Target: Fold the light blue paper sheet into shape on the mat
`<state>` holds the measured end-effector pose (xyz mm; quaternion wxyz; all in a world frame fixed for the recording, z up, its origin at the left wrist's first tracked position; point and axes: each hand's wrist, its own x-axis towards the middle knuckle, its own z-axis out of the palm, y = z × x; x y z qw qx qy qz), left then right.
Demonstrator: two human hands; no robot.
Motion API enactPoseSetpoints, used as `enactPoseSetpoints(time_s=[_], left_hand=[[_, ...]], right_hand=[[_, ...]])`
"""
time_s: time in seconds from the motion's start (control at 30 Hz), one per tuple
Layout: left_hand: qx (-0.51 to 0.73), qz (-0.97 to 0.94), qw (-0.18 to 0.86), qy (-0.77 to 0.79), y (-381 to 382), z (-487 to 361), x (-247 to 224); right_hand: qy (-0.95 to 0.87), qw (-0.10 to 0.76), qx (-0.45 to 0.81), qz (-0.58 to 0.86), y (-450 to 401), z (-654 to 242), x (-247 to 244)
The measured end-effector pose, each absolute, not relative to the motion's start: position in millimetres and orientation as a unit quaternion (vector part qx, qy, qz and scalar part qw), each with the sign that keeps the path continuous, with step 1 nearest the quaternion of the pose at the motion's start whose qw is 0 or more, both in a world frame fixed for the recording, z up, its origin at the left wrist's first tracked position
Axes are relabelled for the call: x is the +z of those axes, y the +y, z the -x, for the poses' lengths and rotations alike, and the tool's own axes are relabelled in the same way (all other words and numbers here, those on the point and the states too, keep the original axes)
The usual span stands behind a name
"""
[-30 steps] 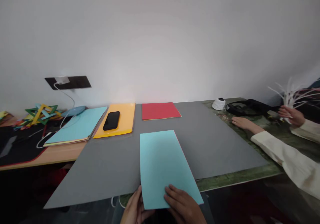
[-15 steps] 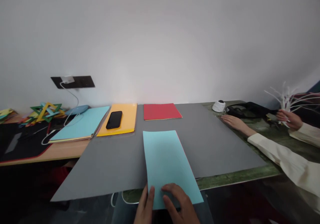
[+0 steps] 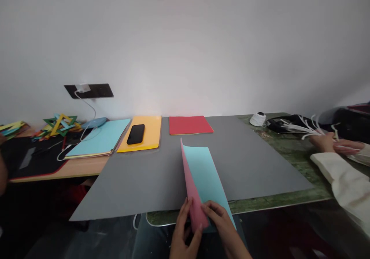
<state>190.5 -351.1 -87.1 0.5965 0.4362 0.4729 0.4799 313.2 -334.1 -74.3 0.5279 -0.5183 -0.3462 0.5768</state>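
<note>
A light blue sheet [image 3: 208,174] with a pink side [image 3: 191,184] extends over the front edge of the grey board [image 3: 138,182]. Its left part is lifted and turned over, so that the pink face shows. My left hand [image 3: 185,230] pinches the near end of the pink flap between thumb and fingers. At the flap's lower right edge, my right hand [image 3: 221,220] has its thumb and fingers closed on the paper. Behind the sheet lies a red paper stack [image 3: 190,125]. A black phone [image 3: 135,134] rests on a yellow-orange stack [image 3: 152,132].
Left of the board are a light blue stack [image 3: 100,141], a white cable [image 3: 91,106] and coloured paper shapes [image 3: 62,125]. At right, another person's hands [image 3: 325,142] hold white strips, near a white spool [image 3: 257,119]. Someone's arm shows at the far left edge.
The sheet's left side has been lifted and folded over, showing pink. Both my hands have shifted right and now grip it. The other person's hands have come together around the white strips.
</note>
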Motion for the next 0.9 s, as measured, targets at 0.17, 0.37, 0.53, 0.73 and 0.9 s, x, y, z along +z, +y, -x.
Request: enactPoseSetpoints(time_s=[0.17, 0.37, 0.53, 0.73, 0.9], left_hand=[[0.475, -0.422, 0.597, 0.491, -350.9, -193.5, -82.7], [0.479, -0.416, 0.596, 0.493, -349.6, -194.6, -73.1], [0.478, -0.415, 0.601, 0.488, -349.8, -193.1, -73.0], [0.472, -0.408, 0.612, 0.486, -349.4, -191.3, -72.1], [0.470, -0.411, 0.618, 0.477, -349.0, -190.6, -71.5]], right_hand=[[-0.286, 0.523, 0.609, 0.523, -335.4, -313.1, -79.1], [-0.281, 0.525, 0.607, 0.526, -337.0, -313.7, -75.9], [-0.279, 0.527, 0.600, 0.534, -338.6, -313.0, -71.0], [-0.303, 0.523, 0.612, 0.510, -337.9, -313.8, -70.9], [-0.286, 0.530, 0.609, 0.517, -338.3, -314.0, -73.5]])
